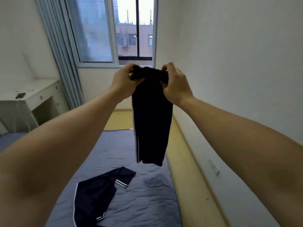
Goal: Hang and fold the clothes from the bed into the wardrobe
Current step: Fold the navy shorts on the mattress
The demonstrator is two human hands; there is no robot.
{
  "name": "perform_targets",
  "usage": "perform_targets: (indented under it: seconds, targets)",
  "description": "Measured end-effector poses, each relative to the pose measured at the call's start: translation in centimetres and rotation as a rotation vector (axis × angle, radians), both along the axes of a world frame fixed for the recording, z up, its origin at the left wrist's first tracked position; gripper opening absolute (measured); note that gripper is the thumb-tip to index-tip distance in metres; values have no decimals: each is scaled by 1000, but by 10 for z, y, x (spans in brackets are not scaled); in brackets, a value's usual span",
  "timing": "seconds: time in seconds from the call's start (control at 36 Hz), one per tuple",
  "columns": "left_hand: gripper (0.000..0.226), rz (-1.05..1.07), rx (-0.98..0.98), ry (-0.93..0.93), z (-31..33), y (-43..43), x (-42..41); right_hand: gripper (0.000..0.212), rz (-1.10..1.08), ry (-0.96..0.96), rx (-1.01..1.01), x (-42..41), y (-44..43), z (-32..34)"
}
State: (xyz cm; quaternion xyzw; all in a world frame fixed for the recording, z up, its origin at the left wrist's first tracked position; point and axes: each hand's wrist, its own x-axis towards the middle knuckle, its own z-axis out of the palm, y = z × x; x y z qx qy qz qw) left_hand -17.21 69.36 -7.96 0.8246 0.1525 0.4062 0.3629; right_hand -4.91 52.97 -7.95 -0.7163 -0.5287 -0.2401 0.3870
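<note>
A: Holding up what, exactly?

B: Dark trousers (152, 120), by the gathered waistband. The left grip (124, 79) pinches one end of it, fingers curled into the cloth. The right grip (176, 84) pinches the other end the same way.

A: Where do they hang?

B: In the air over the bed (147, 194), legs straight down together, hems clear of the cover, toward the bed's right edge. A pale stripe runs down the left seam.

A: Anything on the bed itself?

B: A navy garment (95, 194) with white piping and striped cuffs, lying rumpled toward the near edge, left of the middle, apart from the trousers.

A: And beyond?

B: A window (136, 30) behind both grips, a curtain (57, 46) at its left, and a white worktop (37, 89) by the left wall. A small dark thing (20, 95) lies on it, perhaps a phone; it is too blurred to tell.
</note>
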Motion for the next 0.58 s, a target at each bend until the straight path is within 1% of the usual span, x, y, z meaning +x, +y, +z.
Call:
perform_targets:
  seconds: [0.08,0.19,0.28,0.39,0.44,0.5,0.56,0.58]
  targets:
    - [31,-25,7,50,-27,-13,-15,25,10,-31,-68,0,-16,-25]
    - [43,-44,-64,143,-76,-39,-34,27,23,-17,-204,-10,-44,-72]
    - [35,-68,-65,278,-123,-61,-53,27,27,15,-350,-27,-73,-118]
    - [28,-91,1,510,-191,-94,-93,29,73,178,-563,-65,-110,-186]
    - [30,-58,19,607,-229,-112,-117,33,96,265,-686,-89,-124,-224]
    - [34,-13,27,708,-271,-130,-144,42,124,326,-822,-115,-137,-266]
    - [32,8,-82,792,-312,-150,-175,49,122,330,-966,-144,-150,-308]
    - [29,7,-159,840,-333,-161,-191,46,112,333,-1033,-160,-158,-329]
